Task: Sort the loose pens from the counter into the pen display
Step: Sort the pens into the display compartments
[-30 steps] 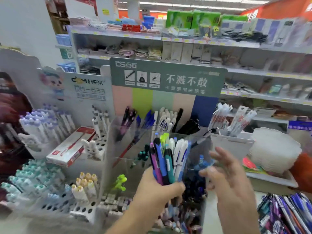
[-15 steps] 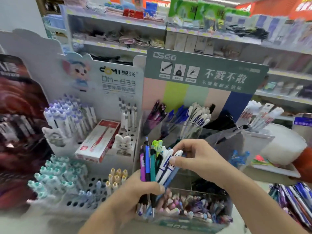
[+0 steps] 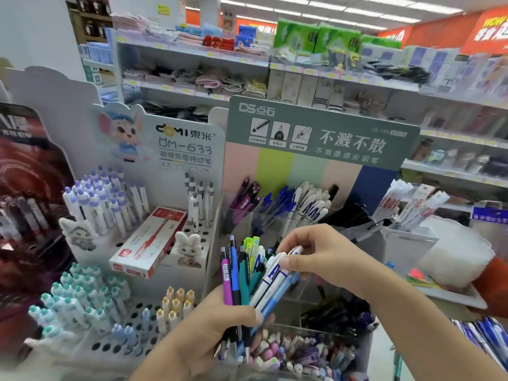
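Pens (image 3: 247,273) of many colours stand as a fanned bunch in the left hand (image 3: 220,325), whose fingers are wrapped round their lower ends; their long axes run roughly upright, with the tops spreading up and to the right. The right hand (image 3: 316,257) reaches in from the right and pinches the top of a white pen with blue lettering (image 3: 270,279), which leans out of the bunch toward the upper right. Behind the hands stands the clear acrylic pen display (image 3: 275,221) under a green header card (image 3: 321,133), its rear compartments holding purple, blue, white and black pens that tilt to the right. To the left is a white cardboard stand (image 3: 154,149) with a cartoon mouse, rows of capped pens set in holes, and a red pen box (image 3: 148,240) lying on it. Store shelves (image 3: 192,56) stocked with folded cloths and green packs fill the background under strip lights. More pens (image 3: 483,336) lie at lower right.
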